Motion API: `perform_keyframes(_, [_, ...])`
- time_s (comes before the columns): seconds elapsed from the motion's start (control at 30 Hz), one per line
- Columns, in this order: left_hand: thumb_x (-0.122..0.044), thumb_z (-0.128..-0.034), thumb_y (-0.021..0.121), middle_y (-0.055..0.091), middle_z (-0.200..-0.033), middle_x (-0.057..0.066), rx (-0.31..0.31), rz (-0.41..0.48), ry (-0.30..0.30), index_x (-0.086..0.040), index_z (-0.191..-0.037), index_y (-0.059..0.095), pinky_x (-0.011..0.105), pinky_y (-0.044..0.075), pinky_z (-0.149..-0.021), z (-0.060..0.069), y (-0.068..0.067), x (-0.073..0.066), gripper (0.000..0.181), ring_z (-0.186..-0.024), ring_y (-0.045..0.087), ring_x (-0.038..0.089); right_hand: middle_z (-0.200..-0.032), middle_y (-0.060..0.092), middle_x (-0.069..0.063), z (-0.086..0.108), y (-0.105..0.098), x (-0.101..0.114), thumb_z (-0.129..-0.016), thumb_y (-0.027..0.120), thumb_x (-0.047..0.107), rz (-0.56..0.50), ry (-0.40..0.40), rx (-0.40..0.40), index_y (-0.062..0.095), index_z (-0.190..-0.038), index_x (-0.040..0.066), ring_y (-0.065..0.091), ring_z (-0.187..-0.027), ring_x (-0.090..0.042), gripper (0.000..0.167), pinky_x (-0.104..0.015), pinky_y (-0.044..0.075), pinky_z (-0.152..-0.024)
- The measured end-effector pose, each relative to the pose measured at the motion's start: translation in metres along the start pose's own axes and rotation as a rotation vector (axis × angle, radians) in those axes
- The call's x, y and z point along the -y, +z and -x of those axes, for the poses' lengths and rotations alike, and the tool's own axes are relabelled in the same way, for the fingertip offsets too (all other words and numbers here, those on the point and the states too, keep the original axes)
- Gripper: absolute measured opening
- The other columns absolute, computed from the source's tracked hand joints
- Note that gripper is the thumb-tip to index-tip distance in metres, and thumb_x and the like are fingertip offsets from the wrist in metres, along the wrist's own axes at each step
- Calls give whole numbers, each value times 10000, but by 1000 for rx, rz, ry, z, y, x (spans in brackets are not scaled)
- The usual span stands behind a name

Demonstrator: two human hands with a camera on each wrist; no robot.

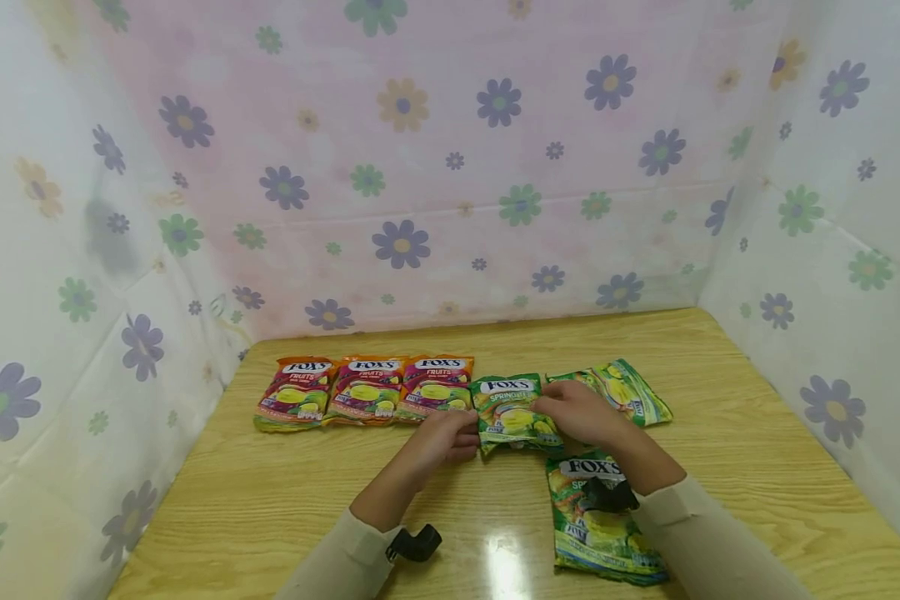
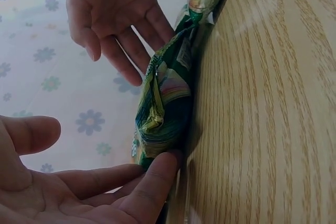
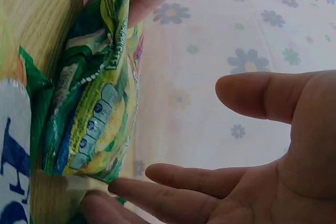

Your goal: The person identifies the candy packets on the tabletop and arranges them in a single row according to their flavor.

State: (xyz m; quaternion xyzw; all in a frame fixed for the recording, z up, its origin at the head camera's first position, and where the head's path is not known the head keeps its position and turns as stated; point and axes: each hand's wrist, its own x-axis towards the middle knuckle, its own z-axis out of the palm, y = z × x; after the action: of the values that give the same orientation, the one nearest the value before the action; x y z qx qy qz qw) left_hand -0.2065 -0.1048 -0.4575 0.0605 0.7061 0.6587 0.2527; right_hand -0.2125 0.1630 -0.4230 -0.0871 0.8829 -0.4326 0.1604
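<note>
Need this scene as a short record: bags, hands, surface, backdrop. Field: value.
orange_row: left orange bag, middle orange bag, right orange bag, side by side
center: center green bag, just right of the row
right: right green bag, set at an angle, partly hidden by a hand
near: near green bag, partly hidden by the right forearm
left_hand: left hand, fingers touching center green bag's left side
right_hand: right hand, fingers touching its right side
surface: wooden table
backdrop: flowered sheet
</note>
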Motion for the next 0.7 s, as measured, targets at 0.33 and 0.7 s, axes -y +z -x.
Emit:
perform_keyframes(0.33, [-314,-1112,426,489,-1515,296,-4,-6,12,106,-1553,340,491,499,-1104,1,4,-1,615,-1387,526,422,-519,327,9,-2,-3,-4,-1079,515,292,-169,15,82,406,-1552,-31,222,-451,-151,583,-445,352,-511])
perform_keyframes(0.7, [-376,-1099,466,561,-1449,285,-29,-65,34,83,-1490,467,511,501,-1095,1,5,-3,603,-1331,585,415,-576,278,23,-3,-8,-8,-1085,499,272,-242,-13,71,539,-1419,-51,195,-509,-147,467,-403,334,-552])
